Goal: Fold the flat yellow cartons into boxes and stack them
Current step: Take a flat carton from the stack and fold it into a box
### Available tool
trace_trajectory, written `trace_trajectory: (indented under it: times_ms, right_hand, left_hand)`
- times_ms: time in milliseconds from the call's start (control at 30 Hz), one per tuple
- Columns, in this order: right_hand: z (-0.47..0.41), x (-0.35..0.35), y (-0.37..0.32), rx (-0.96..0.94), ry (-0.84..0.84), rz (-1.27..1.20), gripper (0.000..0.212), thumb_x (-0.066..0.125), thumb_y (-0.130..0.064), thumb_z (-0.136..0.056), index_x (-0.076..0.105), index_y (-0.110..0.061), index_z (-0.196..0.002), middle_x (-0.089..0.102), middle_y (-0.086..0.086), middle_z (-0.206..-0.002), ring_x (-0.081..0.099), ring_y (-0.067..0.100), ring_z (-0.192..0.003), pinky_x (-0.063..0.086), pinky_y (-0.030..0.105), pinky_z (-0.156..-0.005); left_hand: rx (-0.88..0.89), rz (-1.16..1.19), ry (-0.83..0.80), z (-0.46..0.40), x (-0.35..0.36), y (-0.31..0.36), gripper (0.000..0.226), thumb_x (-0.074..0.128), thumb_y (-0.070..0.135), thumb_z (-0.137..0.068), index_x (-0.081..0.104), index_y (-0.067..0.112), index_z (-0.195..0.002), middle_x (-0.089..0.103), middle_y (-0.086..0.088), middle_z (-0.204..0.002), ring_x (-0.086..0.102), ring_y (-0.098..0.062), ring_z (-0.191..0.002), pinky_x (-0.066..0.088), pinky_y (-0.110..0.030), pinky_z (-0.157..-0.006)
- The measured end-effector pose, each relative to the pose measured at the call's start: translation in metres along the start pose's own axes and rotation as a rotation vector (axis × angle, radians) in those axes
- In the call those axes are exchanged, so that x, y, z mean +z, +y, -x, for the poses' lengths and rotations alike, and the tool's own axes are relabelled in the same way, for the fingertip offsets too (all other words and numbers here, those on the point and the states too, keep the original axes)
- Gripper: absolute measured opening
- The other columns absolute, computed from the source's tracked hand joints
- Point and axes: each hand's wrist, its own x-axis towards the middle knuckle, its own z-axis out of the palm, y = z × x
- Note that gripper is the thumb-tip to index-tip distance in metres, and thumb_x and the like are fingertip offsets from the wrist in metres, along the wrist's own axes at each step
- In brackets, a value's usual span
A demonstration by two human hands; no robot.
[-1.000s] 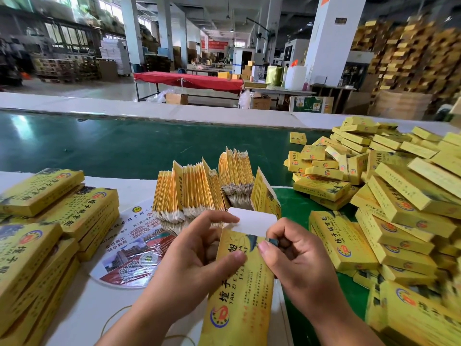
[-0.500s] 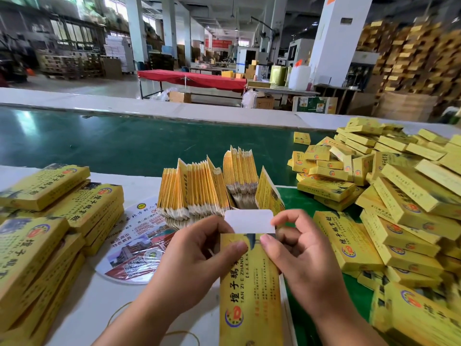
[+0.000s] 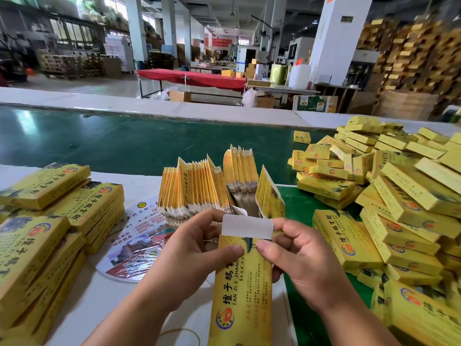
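Two hands at lower centre of the frame hold one yellow carton (image 3: 240,290) upright between them, its long printed face toward the camera and its white end flap (image 3: 247,227) standing open at the top. Left hand (image 3: 189,258): fingers curled round the carton's left edge, thumb pressed on the printed face just below the flap. Right hand (image 3: 301,260): fingers curled behind the right edge, thumb tip on the face, almost meeting the left thumb. Directly behind the carton, at centre frame, a bundle of flat cartons (image 3: 199,193) stands on edge, fanned, with a second fanned bundle (image 3: 240,171) just beyond it. Left side of the frame: neat stacks of folded boxes (image 3: 50,221) on a white table (image 3: 104,308). Right side: a loose heap of folded boxes (image 3: 399,196), spilling over a green mat (image 3: 299,203). Between the left stacks and the hands lies a round printed fan (image 3: 134,240), partly covered by the bundle. Across the middle of the frame runs a green conveyor belt (image 3: 124,141). Upper frame: a workshop hall with a red-covered table (image 3: 192,77) and a white pillar (image 3: 339,38).
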Motion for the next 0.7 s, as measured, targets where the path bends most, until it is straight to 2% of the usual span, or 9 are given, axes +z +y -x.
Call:
trace_trajectory:
  times_ms: [167,300,367,433,500,600,667,700]
  right_hand:
    - [-0.0001,0.0,-0.0006,-0.024,0.043,0.025,0.026,0.073,-0.034,-0.077,0.079,-0.02,-0.098,0.069,0.022,-0.069,0.063,0.026,-0.058,0.053,0.031,-0.052]
    - [0.0004,-0.0004,-0.0008,-0.04,0.045,0.028,0.017,0.074,-0.02,-0.08,0.08,-0.02,-0.096,0.071,0.021,-0.071,0.064,0.022,-0.06,0.054,0.027,-0.054]
    - [0.0009,0.0003,-0.0017,-0.049,0.053,0.052,0.016,0.073,-0.018,-0.082,0.08,-0.021,-0.096,0.074,0.015,-0.074,0.066,0.016,-0.062,0.053,0.022,-0.056]
    - [0.0018,0.0024,-0.0026,-0.041,0.067,0.079,0.016,0.075,-0.025,-0.081,0.08,-0.025,-0.095,0.074,0.012,-0.075,0.066,0.015,-0.064,0.053,0.021,-0.058]
    - [0.0028,0.0039,-0.0022,-0.041,0.079,0.112,0.02,0.077,-0.035,-0.077,0.08,-0.029,-0.095,0.073,0.013,-0.075,0.064,0.018,-0.065,0.053,0.024,-0.059]
    - [0.0036,0.0041,-0.0015,-0.058,0.081,0.158,0.025,0.078,-0.046,-0.075,0.079,-0.033,-0.096,0.071,0.014,-0.075,0.064,0.025,-0.064,0.054,0.027,-0.058]
    - [0.0038,0.0034,-0.0021,-0.044,0.062,0.148,0.036,0.076,-0.058,-0.071,0.078,-0.032,-0.097,0.07,0.017,-0.077,0.065,0.032,-0.067,0.055,0.028,-0.059]
    - [0.0038,0.0028,-0.0021,-0.038,0.053,0.139,0.043,0.074,-0.064,-0.07,0.077,-0.031,-0.097,0.07,0.017,-0.076,0.065,0.03,-0.066,0.055,0.027,-0.057]
  left_hand:
    - [0.032,-0.058,0.076,0.0001,0.0031,-0.0011,0.015,0.077,0.01,-0.071,0.066,0.014,-0.08,0.067,-0.025,-0.086,0.07,-0.035,-0.073,0.056,-0.038,-0.066]
    - [0.032,-0.034,0.075,0.0003,0.0049,-0.0012,0.013,0.077,0.012,-0.071,0.066,0.012,-0.077,0.07,-0.018,-0.078,0.068,-0.028,-0.068,0.055,-0.032,-0.062]
    - [0.043,-0.033,0.071,0.0011,0.006,0.001,0.019,0.078,0.025,-0.074,0.066,0.011,-0.077,0.067,-0.012,-0.071,0.061,-0.02,-0.062,0.048,-0.023,-0.056]
    - [0.028,-0.009,0.077,0.0023,0.007,0.003,0.036,0.075,0.042,-0.075,0.065,0.008,-0.078,0.064,-0.01,-0.068,0.058,-0.016,-0.059,0.046,-0.021,-0.053]
    - [-0.002,-0.003,0.091,0.0026,0.0065,0.0039,0.047,0.073,0.05,-0.077,0.064,0.004,-0.081,0.063,-0.012,-0.069,0.06,-0.017,-0.058,0.049,-0.022,-0.054]
    - [-0.007,-0.05,0.098,0.002,0.0062,0.0041,0.033,0.07,0.04,-0.077,0.066,0.007,-0.079,0.063,-0.007,-0.064,0.057,-0.013,-0.054,0.045,-0.018,-0.05]
    - [-0.003,-0.084,0.099,0.0021,0.0062,0.0043,0.025,0.068,0.035,-0.077,0.067,0.01,-0.077,0.063,-0.005,-0.063,0.054,-0.01,-0.052,0.042,-0.015,-0.048]
    - [0.001,-0.104,0.102,0.0021,0.0062,0.0045,0.023,0.068,0.033,-0.077,0.068,0.01,-0.076,0.064,-0.004,-0.062,0.054,-0.008,-0.051,0.042,-0.014,-0.048]
